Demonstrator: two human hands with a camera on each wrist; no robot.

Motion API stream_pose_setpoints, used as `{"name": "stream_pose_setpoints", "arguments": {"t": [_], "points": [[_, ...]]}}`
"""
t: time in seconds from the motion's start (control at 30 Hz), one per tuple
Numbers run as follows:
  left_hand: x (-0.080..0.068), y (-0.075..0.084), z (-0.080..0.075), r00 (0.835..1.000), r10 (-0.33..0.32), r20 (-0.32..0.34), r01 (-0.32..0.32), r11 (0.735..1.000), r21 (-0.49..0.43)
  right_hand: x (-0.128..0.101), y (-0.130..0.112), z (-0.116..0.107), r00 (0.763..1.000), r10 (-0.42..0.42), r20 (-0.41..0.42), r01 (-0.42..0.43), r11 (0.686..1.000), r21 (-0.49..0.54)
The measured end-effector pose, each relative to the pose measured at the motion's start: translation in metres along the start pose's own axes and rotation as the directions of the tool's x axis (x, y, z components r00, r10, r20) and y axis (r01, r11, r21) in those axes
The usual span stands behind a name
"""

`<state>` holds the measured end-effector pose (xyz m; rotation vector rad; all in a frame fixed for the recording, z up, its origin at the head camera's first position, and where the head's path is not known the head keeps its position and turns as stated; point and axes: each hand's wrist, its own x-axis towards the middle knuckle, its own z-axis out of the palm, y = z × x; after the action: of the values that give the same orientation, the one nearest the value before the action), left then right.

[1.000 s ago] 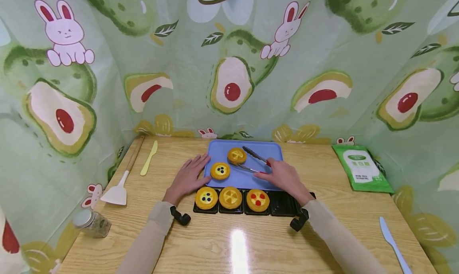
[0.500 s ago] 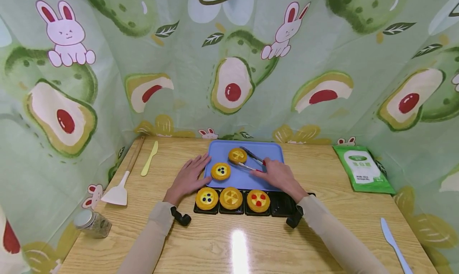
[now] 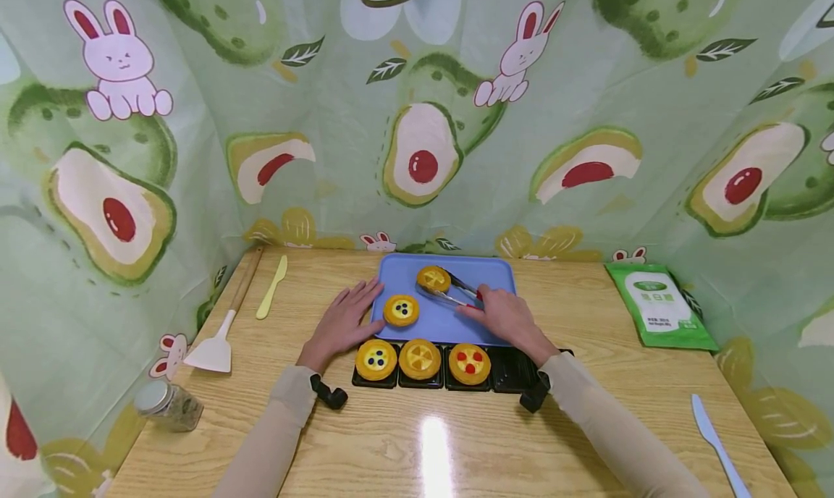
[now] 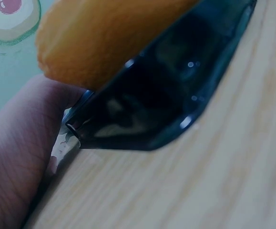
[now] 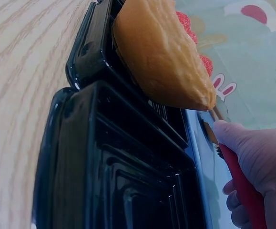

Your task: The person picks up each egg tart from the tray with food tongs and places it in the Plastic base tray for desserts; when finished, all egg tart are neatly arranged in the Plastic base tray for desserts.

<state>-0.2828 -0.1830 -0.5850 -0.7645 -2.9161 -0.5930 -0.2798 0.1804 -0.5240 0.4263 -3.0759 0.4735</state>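
Observation:
My right hand [image 3: 511, 315] grips metal tongs [image 3: 451, 297] by their red handles. The tong tips lie on either side of a tart [image 3: 434, 273] with a wedge-patterned top, which leans slightly on the blue tray [image 3: 449, 331]. In the right wrist view, the thumb presses along a red handle [image 5: 245, 191]. My left hand [image 3: 342, 323] lies with fingers spread at the tray's left edge, holding nothing. Close to those fingers, a tart with blueberries [image 3: 400, 310] sits on the tray.
In front of the tray, a row of black plastic cups [image 3: 513, 370] holds a blueberry tart [image 3: 376, 360], a wedge-topped tart [image 3: 420, 360] and a red-berry tart [image 3: 469, 364]. A spatula [image 3: 211, 352], yellow knife [image 3: 271, 288] and jar [image 3: 168, 405] stand left; a green packet [image 3: 659, 306] and blue knife [image 3: 717, 444] lie right.
My right hand has moved a little left, and the tongs have closed in around the wedge-topped tart. That tart has shifted slightly back and right and tilted. The left hand has stayed put.

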Motion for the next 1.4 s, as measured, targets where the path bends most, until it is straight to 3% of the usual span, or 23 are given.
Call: {"name": "stream_pose_setpoints", "arguments": {"t": [0.7,1.4], "points": [[0.000,0.003,0.001,1.000,-0.008,0.001,0.008,1.000,-0.006,-0.013,-0.002,-0.016,1.000,0.008,-0.023,-0.009,1.000,-0.024],[0.000,0.000,0.000,1.000,0.016,-0.023,-0.016,1.000,-0.009,-0.065,0.002,-0.052,0.996,0.004,-0.086,0.001,0.998,0.062]]}}
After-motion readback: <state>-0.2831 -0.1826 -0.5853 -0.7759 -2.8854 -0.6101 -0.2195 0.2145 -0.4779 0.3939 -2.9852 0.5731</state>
